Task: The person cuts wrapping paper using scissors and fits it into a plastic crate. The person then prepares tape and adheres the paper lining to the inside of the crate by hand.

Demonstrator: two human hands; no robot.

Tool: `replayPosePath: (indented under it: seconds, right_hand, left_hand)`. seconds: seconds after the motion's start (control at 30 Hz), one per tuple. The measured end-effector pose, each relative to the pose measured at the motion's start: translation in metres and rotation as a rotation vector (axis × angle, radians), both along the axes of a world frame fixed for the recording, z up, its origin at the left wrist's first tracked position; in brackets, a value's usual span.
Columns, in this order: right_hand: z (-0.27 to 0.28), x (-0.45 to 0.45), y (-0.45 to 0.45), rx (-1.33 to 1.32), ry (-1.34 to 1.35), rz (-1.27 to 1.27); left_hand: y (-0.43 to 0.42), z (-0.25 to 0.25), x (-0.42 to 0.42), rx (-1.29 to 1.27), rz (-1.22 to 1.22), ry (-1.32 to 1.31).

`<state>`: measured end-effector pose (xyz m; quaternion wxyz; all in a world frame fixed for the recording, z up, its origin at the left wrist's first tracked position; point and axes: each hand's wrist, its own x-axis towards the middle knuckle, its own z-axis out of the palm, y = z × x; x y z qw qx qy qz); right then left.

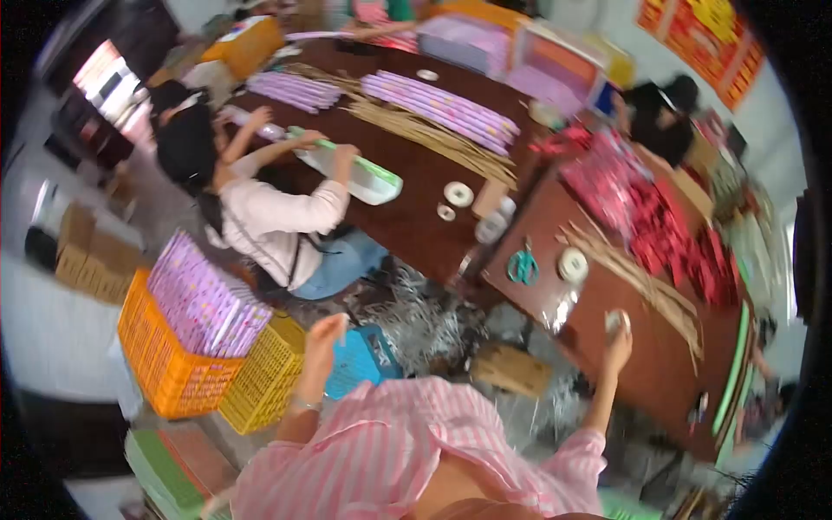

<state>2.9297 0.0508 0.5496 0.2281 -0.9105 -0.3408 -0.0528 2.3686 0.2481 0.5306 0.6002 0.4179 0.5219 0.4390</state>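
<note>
My left hand (pixel 322 338) is raised in front of my body on the left, its fingers pinched together. A small pale bit shows at the fingertips, too blurred to name. On the right, at the table's near edge, my right hand (pixel 617 340) is closed on a small whitish object (pixel 615 321) that looks like a tape roll, partly hidden by the fingers. Beyond that hand, a larger white tape roll (pixel 572 264) and teal-handled scissors (pixel 523 263) lie on the brown table (pixel 542 217). Brown paper strips (pixel 641 282) stretch along the tabletop.
A co-worker (pixel 269 199) sits at the left table handling a white-and-green strip (pixel 373 182). Lilac rolls (pixel 442 108) lie there. Red ribbon-like material (pixel 663 221) heaps at right. An orange crate (pixel 173 364), yellow crate (pixel 264 381) and blue stool (pixel 360 360) stand beside the littered floor.
</note>
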Motion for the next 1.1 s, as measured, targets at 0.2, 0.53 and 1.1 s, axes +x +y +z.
replayPosePath:
  seconds: [0.2,0.53,1.1]
  right_hand:
    - [-0.117,0.073,0.009,0.033,-0.002,0.107]
    - [-0.069,-0.297,0.201,0.082,0.655,1.472]
    - [-0.007,-0.782,-0.015,-0.762,1.453,1.957]
  left_hand:
    - [-0.056,0.04,0.036,0.028,-0.019,-0.064]
    - [-0.173,0.081,0.001,0.093,0.342,0.031]
    - [-0.384,0.073,-0.281,0.285,0.977,-0.189]
